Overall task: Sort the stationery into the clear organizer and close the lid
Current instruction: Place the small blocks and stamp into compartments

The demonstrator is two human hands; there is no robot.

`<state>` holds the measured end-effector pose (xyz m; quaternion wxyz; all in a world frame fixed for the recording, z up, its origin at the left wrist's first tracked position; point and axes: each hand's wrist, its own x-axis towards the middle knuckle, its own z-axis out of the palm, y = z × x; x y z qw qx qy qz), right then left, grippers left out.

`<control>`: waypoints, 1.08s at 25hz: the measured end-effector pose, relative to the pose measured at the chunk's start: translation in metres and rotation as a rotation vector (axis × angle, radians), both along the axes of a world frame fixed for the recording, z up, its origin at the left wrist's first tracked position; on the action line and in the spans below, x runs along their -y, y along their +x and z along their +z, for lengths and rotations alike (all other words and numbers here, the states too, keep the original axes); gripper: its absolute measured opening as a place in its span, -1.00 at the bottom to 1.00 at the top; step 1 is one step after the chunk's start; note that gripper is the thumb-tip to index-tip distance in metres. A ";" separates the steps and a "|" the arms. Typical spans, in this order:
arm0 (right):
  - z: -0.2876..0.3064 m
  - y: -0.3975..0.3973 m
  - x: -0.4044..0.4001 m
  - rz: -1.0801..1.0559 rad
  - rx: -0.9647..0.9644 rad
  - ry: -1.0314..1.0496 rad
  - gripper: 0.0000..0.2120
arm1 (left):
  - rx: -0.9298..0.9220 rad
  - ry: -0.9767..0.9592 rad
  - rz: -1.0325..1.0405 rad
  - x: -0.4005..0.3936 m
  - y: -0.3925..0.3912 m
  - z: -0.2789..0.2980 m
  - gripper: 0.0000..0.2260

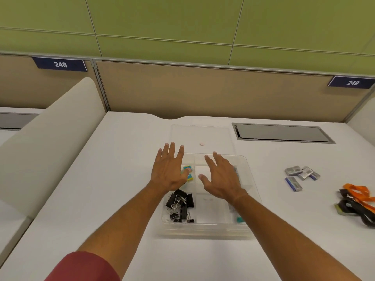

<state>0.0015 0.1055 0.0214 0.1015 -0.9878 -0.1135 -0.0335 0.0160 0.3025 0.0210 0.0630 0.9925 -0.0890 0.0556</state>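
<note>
Two hands, my left hand [168,171] and right hand [221,177], hover flat-fingered, grasping nothing, over the clear organizer [248,171] on the white desk [121,179]; beige partition [203,92], green wall [162,21] behind.

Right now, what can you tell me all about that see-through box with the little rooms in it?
The clear organizer looks like see-through plastic, split into compartments, resting flat on the white desk. Its near-left compartment holds black binder clips; small colourful blocks sit in the one behind. Its lid lies open behind it, flat on the desk. The left hand and right hand hover over it, fingers spread.
</note>
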 end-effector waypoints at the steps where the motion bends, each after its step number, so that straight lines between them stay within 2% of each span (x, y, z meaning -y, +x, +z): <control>1: -0.002 -0.003 0.008 -0.022 0.000 -0.014 -0.29 | 0.006 -0.004 -0.019 0.008 -0.002 0.001 -0.29; 8: -0.005 -0.036 0.077 -0.223 0.001 -0.019 -0.21 | -0.018 -0.026 -0.123 0.085 -0.014 -0.004 -0.28; 15: -0.007 -0.074 0.162 -0.378 -0.032 -0.016 -0.24 | -0.019 -0.016 -0.227 0.171 -0.033 -0.003 -0.27; 27: -0.023 -0.111 0.279 -0.513 -0.127 0.037 -0.24 | -0.085 -0.041 -0.337 0.308 -0.072 -0.020 -0.27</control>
